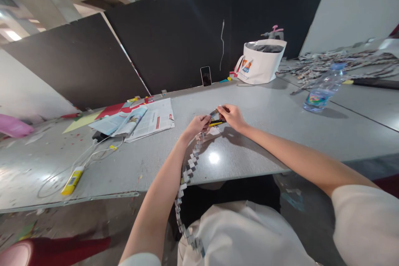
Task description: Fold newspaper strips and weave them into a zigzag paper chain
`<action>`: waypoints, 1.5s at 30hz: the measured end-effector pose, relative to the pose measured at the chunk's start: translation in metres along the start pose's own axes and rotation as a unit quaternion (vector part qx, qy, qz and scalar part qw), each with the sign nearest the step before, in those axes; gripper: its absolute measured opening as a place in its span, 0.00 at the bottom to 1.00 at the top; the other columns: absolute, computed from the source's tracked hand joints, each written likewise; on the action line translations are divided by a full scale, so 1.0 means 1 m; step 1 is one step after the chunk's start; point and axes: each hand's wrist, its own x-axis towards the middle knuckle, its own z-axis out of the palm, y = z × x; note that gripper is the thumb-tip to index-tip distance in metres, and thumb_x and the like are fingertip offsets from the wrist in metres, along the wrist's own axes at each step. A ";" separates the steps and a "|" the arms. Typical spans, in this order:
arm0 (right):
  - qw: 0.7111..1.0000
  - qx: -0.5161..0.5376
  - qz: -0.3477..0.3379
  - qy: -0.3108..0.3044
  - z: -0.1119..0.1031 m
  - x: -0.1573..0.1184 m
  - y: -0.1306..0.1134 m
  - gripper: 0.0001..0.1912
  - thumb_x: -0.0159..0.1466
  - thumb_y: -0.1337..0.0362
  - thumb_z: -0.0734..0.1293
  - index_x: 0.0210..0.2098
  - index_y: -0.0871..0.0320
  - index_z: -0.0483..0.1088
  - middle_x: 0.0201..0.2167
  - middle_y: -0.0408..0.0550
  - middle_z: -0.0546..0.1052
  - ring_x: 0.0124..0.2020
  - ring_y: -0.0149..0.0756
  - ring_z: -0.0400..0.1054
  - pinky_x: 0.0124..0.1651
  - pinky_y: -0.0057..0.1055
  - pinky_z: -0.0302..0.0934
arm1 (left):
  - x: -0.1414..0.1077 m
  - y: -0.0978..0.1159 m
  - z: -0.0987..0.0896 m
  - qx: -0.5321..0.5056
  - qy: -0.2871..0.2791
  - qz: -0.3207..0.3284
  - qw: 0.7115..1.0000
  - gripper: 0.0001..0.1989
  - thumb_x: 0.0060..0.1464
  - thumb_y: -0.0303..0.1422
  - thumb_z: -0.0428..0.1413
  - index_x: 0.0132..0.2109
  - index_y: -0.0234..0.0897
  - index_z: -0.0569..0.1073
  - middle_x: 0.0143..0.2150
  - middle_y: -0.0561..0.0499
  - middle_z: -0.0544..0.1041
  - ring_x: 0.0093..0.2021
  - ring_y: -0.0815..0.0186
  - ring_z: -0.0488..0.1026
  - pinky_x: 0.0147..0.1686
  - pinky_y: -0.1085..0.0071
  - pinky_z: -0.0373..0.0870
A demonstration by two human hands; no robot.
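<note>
Over the white-clothed lap (pixel 246 237), a grey-white zigzag folded-paper chain (pixel 186 176) is hung across the grey tabletop (pixel 249 162)'s near edge, where links could be torn by snagging, while a dark glossy strip (pixel 214 113) is pinched by the nearly closed left hand (pixel 198 124) and right hand (pixel 232 117).

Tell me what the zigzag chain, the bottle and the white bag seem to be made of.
Zigzag chain: probably folded paper, matte to slightly glossy, given its small angular links in patchy, print-like greys.
Bottle: likely clear, glossy plastic; it is see-through, with highlights.
White bag: perhaps coated paper or fabric, fairly matte; its sides stand up with soft creases, which leaves it open.
</note>
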 end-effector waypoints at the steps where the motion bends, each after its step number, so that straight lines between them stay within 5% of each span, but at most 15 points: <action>1: 1.000 -0.001 -0.002 0.003 0.000 0.000 0.000 0.30 0.66 0.35 0.68 0.26 0.55 0.70 0.21 0.45 0.72 0.23 0.33 0.63 0.27 0.32 0.56 | -0.001 0.001 -0.001 0.001 -0.001 0.004 1.000 0.25 0.62 0.52 0.61 0.28 0.38 0.66 0.19 0.59 0.53 0.18 0.75 0.47 0.21 0.72 0.43; 14: 0.999 0.003 -0.023 0.036 -0.006 0.005 -0.007 0.28 0.68 0.37 0.68 0.27 0.54 0.70 0.22 0.46 0.74 0.23 0.33 0.64 0.28 0.32 0.58 | -0.006 0.008 -0.006 0.062 0.042 0.036 0.997 0.27 0.60 0.55 0.60 0.35 0.33 0.79 0.17 0.58 0.58 0.18 0.74 0.51 0.22 0.72 0.46; 21: 0.998 0.006 -0.018 0.063 -0.005 0.004 -0.012 0.27 0.69 0.39 0.67 0.26 0.54 0.69 0.22 0.46 0.73 0.24 0.33 0.64 0.30 0.33 0.60 | -0.006 0.005 -0.004 0.024 0.094 0.061 0.993 0.31 0.61 0.59 0.58 0.31 0.32 0.78 0.15 0.55 0.63 0.16 0.75 0.54 0.21 0.73 0.49; 35: 0.996 0.036 -0.006 0.084 -0.006 0.006 -0.010 0.27 0.68 0.39 0.69 0.25 0.55 0.69 0.22 0.46 0.73 0.24 0.32 0.63 0.29 0.32 0.60 | -0.008 0.009 0.001 -0.006 0.087 0.075 0.993 0.26 0.58 0.55 0.64 0.37 0.31 0.79 0.20 0.52 0.74 0.17 0.71 0.68 0.19 0.73 0.58; 42: 0.972 0.175 0.028 0.152 0.009 0.005 -0.007 0.28 0.61 0.37 0.74 0.26 0.53 0.68 0.21 0.42 0.69 0.23 0.30 0.60 0.27 0.31 0.58 | -0.006 0.006 0.016 -0.028 0.102 0.111 0.988 0.29 0.59 0.58 0.61 0.38 0.31 0.79 0.21 0.50 0.76 0.17 0.70 0.70 0.19 0.74 0.62; 45: 0.969 0.219 0.053 0.106 0.023 -0.003 -0.007 0.28 0.57 0.36 0.76 0.27 0.53 0.70 0.22 0.41 0.69 0.23 0.30 0.61 0.26 0.31 0.58 | -0.008 0.006 0.026 -0.024 0.092 0.128 0.987 0.30 0.59 0.59 0.60 0.36 0.33 0.77 0.21 0.50 0.76 0.17 0.70 0.70 0.19 0.74 0.63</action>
